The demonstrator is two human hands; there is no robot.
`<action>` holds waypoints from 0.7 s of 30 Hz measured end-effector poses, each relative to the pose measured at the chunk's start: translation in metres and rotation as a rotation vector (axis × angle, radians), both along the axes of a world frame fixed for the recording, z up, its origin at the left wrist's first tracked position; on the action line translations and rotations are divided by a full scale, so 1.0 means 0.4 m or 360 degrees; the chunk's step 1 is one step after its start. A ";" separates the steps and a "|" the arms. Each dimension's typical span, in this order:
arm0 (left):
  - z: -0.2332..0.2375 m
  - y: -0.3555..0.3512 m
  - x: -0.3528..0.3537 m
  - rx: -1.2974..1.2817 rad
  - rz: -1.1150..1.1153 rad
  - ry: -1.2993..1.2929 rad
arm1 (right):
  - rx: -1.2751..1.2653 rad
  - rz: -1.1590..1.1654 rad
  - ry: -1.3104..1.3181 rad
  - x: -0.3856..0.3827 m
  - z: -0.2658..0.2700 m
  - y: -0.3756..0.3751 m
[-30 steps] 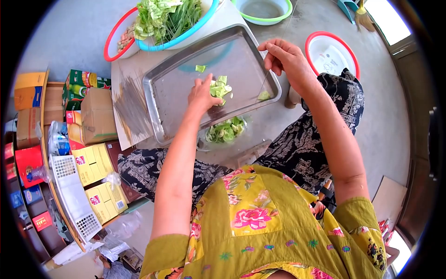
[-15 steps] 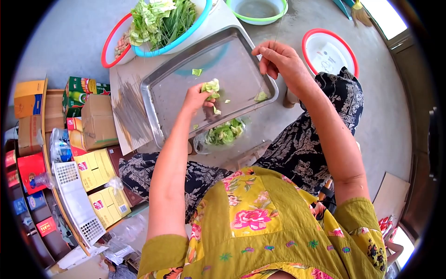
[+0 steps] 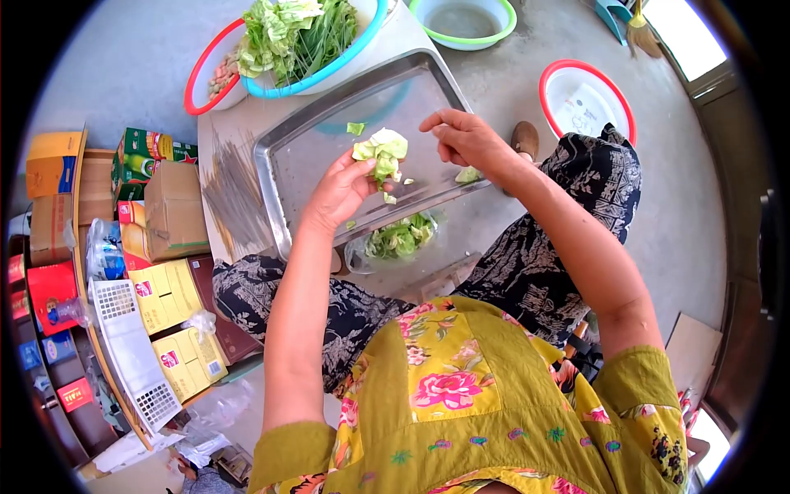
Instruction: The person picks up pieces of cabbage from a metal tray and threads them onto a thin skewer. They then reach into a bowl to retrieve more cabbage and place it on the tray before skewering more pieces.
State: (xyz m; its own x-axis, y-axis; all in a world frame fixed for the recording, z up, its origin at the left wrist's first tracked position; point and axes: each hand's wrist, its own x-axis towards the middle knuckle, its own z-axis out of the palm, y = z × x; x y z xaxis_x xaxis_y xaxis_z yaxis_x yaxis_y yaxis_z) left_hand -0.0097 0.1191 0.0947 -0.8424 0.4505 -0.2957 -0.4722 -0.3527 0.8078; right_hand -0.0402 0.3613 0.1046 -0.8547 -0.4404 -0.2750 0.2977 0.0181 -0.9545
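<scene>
My left hand [image 3: 339, 188] grips a bunch of pale green leaves [image 3: 383, 153] over the metal tray [image 3: 276, 198]. To the right, my right hand [image 3: 466, 142] hovers above the tray's right side with its fingers pinched together; a thin line seemed to rise from it earlier, but what it holds now is too small to make out. Small leaf scraps [image 3: 355, 128] lie in the tray. Thin sticks [image 3: 239, 193] are spread on the table left of the tray. Below the tray's near edge sits a plastic bag of leaves [image 3: 401, 236].
A blue-rimmed basin [image 3: 329, 72] of greens and a red-rimmed bowl [image 3: 196, 82] stand at the back left. Green-rimmed [image 3: 465, 43] and red-rimmed basins [image 3: 586, 103] are on the floor beyond. Cardboard boxes [image 3: 174, 210] fill the left side.
My left hand has risen slightly and turned, showing more of the leaves. My right hand has moved down and left, nearer to them. The view has shifted slightly.
</scene>
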 end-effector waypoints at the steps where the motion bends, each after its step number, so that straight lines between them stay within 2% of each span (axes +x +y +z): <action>1: 0.014 0.008 0.005 0.0006 0.0002 0.0005 | 0.0006 0.0002 0.0005 0.003 0.008 -0.011; 7: 0.054 0.018 0.018 -0.0012 -0.0027 0.0041 | -0.0113 0.0087 -0.0221 -0.010 0.011 -0.036; 9: 0.040 0.005 0.019 -0.0333 0.0126 0.0058 | -0.0196 0.0073 -0.0270 -0.011 0.019 -0.033; 10: 0.020 -0.003 0.019 -0.0328 0.0132 0.0062 | -0.0281 0.0053 -0.0323 -0.011 0.026 -0.031; 12: -0.011 -0.015 0.021 -0.2086 0.0268 0.0953 | -0.0294 0.0061 -0.0339 -0.011 0.029 -0.035; 13: -0.015 -0.017 0.020 -0.2089 0.0276 0.0951 | -0.0317 0.0056 -0.0358 -0.012 0.028 -0.037; 15: -0.024 -0.003 0.018 -0.1487 0.0426 0.0989 | -0.0389 0.0072 -0.0377 -0.021 0.018 -0.034; 16: -0.022 0.007 0.018 -0.1486 0.0424 0.0985 | -0.0456 0.0086 -0.0397 -0.023 0.015 -0.032; 18: -0.009 0.033 0.012 -0.1244 0.0219 0.0659 | -0.0446 0.0049 -0.0382 -0.025 0.027 -0.023; 19: 0.010 0.056 0.011 -0.1239 0.0214 0.0662 | -0.0440 0.0008 -0.0359 -0.027 0.034 -0.017; 21: 0.040 0.103 0.011 -0.0230 0.0427 -0.0048 | -0.0456 0.0015 -0.0369 -0.028 0.031 -0.003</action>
State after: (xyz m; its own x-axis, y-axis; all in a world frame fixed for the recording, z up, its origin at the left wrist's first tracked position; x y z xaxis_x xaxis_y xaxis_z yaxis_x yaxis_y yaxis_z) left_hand -0.0053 0.1604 0.1109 -0.9155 0.1642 -0.3672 -0.4022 -0.3504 0.8459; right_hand -0.0515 0.3603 0.1168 -0.7799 -0.5349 -0.3251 0.5075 -0.2365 -0.8285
